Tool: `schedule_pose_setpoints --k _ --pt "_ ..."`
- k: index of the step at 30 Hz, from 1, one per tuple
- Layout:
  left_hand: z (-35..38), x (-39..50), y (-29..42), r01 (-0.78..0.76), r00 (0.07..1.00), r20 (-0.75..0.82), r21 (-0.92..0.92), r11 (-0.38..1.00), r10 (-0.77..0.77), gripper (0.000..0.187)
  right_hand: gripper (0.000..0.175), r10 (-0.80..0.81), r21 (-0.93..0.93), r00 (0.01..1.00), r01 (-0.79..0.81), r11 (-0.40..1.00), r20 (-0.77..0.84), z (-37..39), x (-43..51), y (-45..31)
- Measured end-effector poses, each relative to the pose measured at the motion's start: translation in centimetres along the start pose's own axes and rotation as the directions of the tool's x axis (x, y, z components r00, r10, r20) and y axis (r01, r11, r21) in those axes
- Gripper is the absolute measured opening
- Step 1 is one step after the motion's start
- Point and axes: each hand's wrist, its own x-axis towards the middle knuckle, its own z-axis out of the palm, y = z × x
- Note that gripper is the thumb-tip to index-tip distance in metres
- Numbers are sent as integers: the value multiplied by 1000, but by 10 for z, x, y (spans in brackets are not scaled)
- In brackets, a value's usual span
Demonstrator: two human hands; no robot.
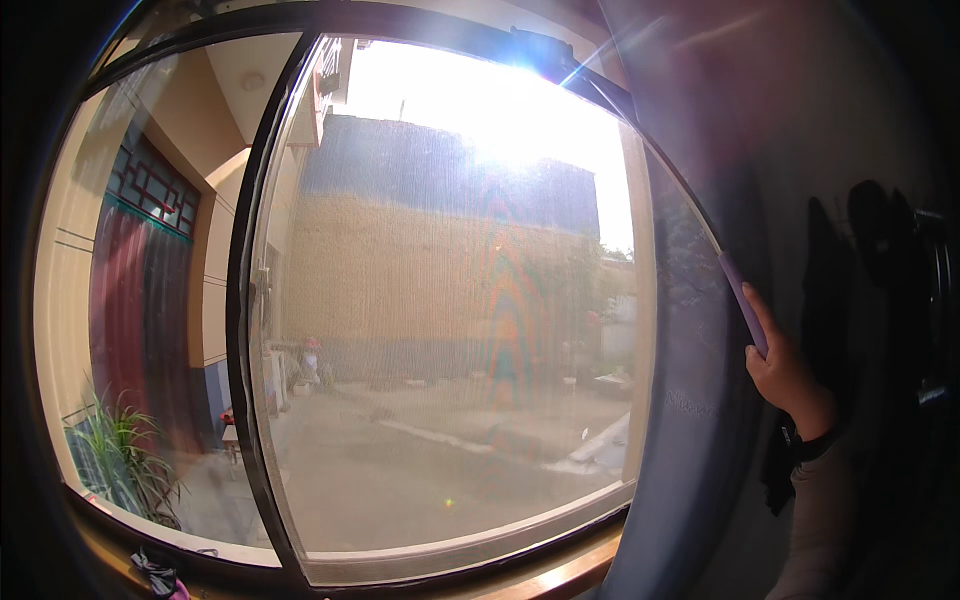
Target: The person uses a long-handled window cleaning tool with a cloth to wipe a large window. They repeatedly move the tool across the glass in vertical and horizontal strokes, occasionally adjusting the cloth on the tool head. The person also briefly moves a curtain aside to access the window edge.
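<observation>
My right hand (787,379), at the right of the head view, is closed around the purple handle (742,304) of a long-handled cleaning tool. Its thin metal rod (686,191) slants up and to the left. The tool's dark head (544,52) is at the top bar of the window frame, near the upper right corner; glare hides its exact shape and whether it touches. Below it spreads a window panel with fine mesh (420,300), bordered on the left by a dark upright frame bar (244,247). My left hand is out of view.
A grey-blue curtain (675,465) hangs right of the window. Along the bottom runs a wooden sill (574,566), with a crumpled dark and pink item (161,574) at its left. Dark objects (870,232) hang at the far right. Outside are a potted-looking plant (124,457) and a courtyard.
</observation>
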Motion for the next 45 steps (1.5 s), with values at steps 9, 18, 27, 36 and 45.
schedule_pose_setpoints --k 9,18,27,36,45 --pt "-2 6 -8 -33 999 -19 28 999 34 31 70 -79 -180 993 62 982 -91 6 215 -3" --pt "0 2 1 -5 997 -71 72 997 11 30 73 2 -26 1000 -2 1000 1 7 259 -84" --pt "-62 37 -25 -215 977 -15 -20 976 215 32 70 83 -12 980 -82 997 180 -70 47 -154" --pt "-137 57 -104 121 991 54 39 992 -123 36 70 -168 -203 981 146 968 -94 -80 216 -212" --pt "-136 54 -96 193 981 -35 39 980 -192 38 73 -53 19 997 52 998 50 -58 276 -283"
